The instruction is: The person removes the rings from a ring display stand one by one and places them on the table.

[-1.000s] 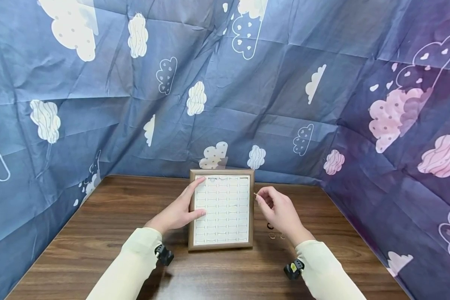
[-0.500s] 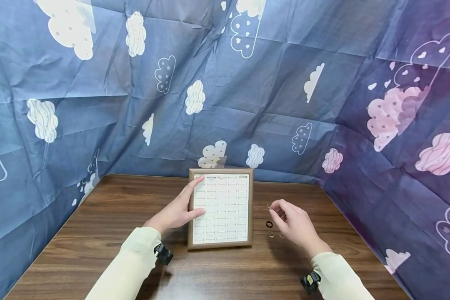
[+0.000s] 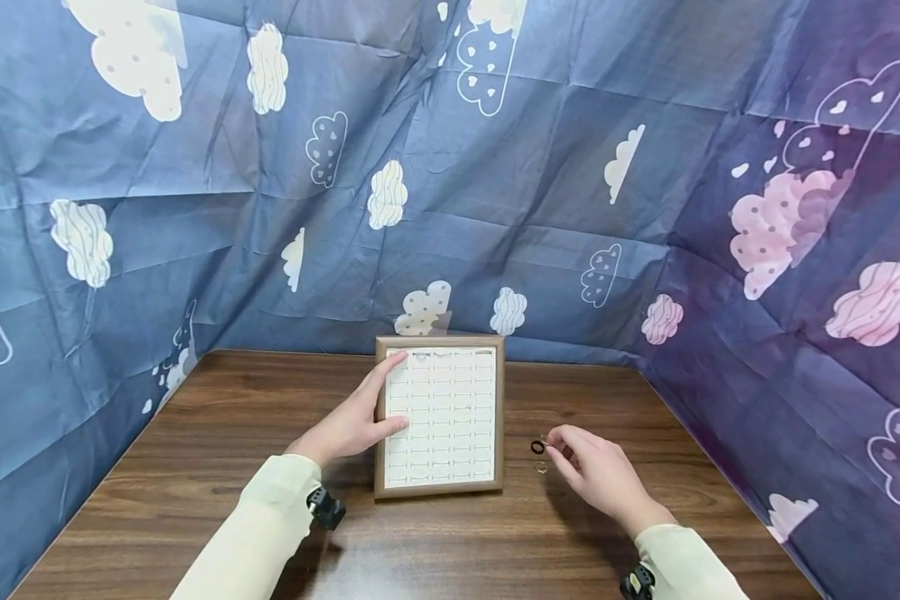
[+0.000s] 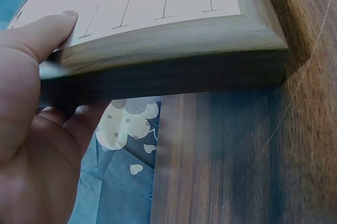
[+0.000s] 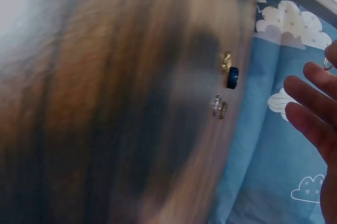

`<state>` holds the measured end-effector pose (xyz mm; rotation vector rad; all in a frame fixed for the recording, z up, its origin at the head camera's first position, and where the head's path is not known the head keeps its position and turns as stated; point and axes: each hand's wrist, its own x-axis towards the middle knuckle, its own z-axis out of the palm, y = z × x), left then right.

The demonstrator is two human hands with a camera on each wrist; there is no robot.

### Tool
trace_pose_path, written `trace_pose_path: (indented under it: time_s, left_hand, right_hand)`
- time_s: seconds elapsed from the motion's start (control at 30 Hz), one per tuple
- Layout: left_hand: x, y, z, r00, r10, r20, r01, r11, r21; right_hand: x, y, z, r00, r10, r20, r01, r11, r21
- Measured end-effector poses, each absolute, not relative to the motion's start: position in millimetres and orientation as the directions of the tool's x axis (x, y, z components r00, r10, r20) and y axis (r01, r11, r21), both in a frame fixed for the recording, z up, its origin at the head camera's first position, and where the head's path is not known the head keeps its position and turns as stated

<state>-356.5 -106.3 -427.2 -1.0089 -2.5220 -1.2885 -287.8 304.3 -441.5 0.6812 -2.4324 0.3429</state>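
A ring display box with a wooden frame and a white slotted insert stands tilted upright on the table. My left hand grips its left side, thumb on the white front and other fingers behind the frame in the left wrist view. Several rings sit in its slots, including a broad one at top right. My right hand pinches a thin ring between thumb and fingertip, just above the table. Close by lie a black ring and a gold ring; two small rings show in the right wrist view.
The dark wood-grain table reaches back to a blue cloth with cloud prints, which hangs behind and at both sides. Small black wrist cameras are strapped over the pale sleeves.
My right hand has moved away from the display box's right edge, rightward and down toward the loose rings, with the thin ring still pinched. The left hand keeps its grip on the box.
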Motion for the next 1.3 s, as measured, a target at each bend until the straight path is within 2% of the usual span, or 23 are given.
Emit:
trace_pose_path:
  time_s: [0.3,0.57,0.93,1.3]
  left_hand:
    - [-358,-107,-428,-0.765,0.503,0.401,0.621,0.416,0.664]
    - [-359,-106,-427,-0.770,0.501,0.394,0.615,0.422,0.666]
    - [-360,-107,-429,-0.768,0.501,0.399,0.619,0.418,0.665]
    - [-359,-107,-428,-0.768,0.500,0.400,0.618,0.418,0.666]
  right_hand:
    - [-285,311,-456,-0.700,-0.428,0.572,-0.563,0.823,-0.073]
    - [-282,315,-463,-0.748,-0.450,0.488,-0.554,0.828,-0.086]
    - [-282,318,-476,-0.778,-0.491,0.392,-0.566,0.819,-0.096]
    - [-279,318,-472,-0.802,-0.513,0.307,-0.566,0.816,-0.116]
